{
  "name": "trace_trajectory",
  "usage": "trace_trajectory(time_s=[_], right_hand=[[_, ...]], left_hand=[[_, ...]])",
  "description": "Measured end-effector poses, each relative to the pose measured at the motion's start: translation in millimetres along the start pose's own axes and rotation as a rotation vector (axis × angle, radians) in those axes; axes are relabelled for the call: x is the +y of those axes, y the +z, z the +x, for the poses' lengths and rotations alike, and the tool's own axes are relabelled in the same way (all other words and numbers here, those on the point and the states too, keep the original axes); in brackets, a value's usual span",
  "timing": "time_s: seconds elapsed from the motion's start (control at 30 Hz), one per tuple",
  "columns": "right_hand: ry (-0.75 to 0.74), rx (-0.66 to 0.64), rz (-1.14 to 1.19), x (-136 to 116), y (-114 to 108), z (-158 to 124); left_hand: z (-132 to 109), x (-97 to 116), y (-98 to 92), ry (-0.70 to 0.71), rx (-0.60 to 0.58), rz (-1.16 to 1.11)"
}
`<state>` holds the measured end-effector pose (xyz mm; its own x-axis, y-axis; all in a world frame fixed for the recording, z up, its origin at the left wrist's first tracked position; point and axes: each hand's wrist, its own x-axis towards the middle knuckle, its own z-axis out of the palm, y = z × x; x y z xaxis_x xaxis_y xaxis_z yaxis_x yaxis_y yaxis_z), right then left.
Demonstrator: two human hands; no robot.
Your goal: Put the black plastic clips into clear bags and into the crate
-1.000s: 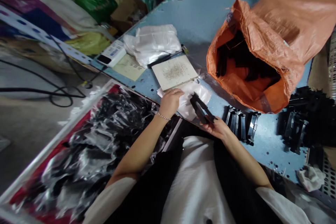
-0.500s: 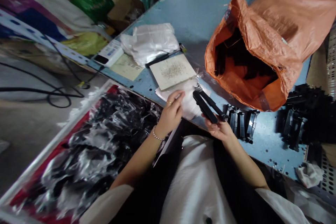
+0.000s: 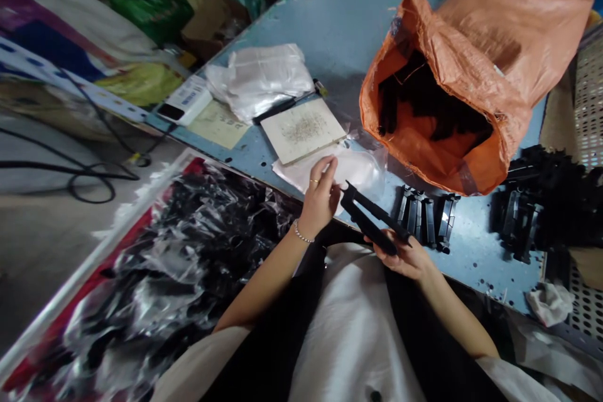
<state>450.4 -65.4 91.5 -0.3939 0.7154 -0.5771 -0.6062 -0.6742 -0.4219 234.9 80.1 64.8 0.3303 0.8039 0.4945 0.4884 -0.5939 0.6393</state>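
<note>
My right hand (image 3: pixel 402 256) is closed around the near end of two long black plastic parts (image 3: pixel 370 226), which spread apart in a narrow V toward my left hand. My left hand (image 3: pixel 323 196) is just left of their far tips, with thumb and fingers drawn together. Whatever it may pinch is too small or hidden to make out. Beyond its fingertips, thin clear plastic bags (image 3: pixel 360 166) lie at the table's edge, partly under a pale board (image 3: pixel 303 130) with dark specks on it.
An orange woven sack (image 3: pixel 438 169) gapes open on the blue table (image 3: pixel 348 6), dark pieces inside. Several black parts (image 3: pixel 428 220) lie to the right, beside a larger pile (image 3: pixel 556 201). Bagged black parts (image 3: pixel 188 264) fill a red-lined bin at left. More clear bags (image 3: pixel 268 78) lie behind the board.
Both hands have come slightly nearer each other. The black parts have dropped lower and turned, their far tips now beside my left fingers. The camera view has shifted slightly.
</note>
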Motion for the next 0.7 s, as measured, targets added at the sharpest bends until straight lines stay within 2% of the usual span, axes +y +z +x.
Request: trace_trajectory(time_s=[0.1, 0.2, 0.3, 0.37, 0.4, 0.47, 0.5, 0.53, 0.6, 0.63, 0.7], right_hand=[[-0.130, 0.071, 0.000, -7, 4, 9], [-0.360, 0.255, -0.244, -15, 6, 22], [-0.566, 0.415, -0.611, -18, 15, 28], [-0.627, 0.362, -0.927, -19, 26, 25], [-0.628, 0.276, -1.072, -21, 31, 22], [-0.605, 0.098, -1.272, -30, 35, 13], [-0.617, 0.081, -1.369, -37, 32, 8], [-0.644, 0.128, -1.480, -45, 27, 3], [-0.688, 0.342, -1.732, -62, 11, -6], [-0.680, 0.458, -1.849, -70, 3, -10], [-0.572, 0.606, -2.034, -80, -10, -17]], left_hand=[[-4, 30, 7.3, 0.233, -0.001, 0.018], [-15, 61, 12.6, 0.416, -0.172, -0.083], [-25, 83, 11.3, 0.436, -0.317, -0.156], [-28, 84, -0.1, 0.387, -0.297, -0.130], [-30, 79, -10.6, 0.336, -0.263, -0.088], [-34, 55, -41.9, 0.168, -0.195, 0.058], [-39, 36, -61.6, 0.052, -0.172, 0.164], [-45, 13, -82.8, -0.072, -0.165, 0.280], [-65, -40, -125.3, -0.358, -0.186, 0.548], [-78, -66, -144.4, -0.504, -0.240, 0.668], [-106, -110, -174.9, -0.802, -0.423, 0.863]])
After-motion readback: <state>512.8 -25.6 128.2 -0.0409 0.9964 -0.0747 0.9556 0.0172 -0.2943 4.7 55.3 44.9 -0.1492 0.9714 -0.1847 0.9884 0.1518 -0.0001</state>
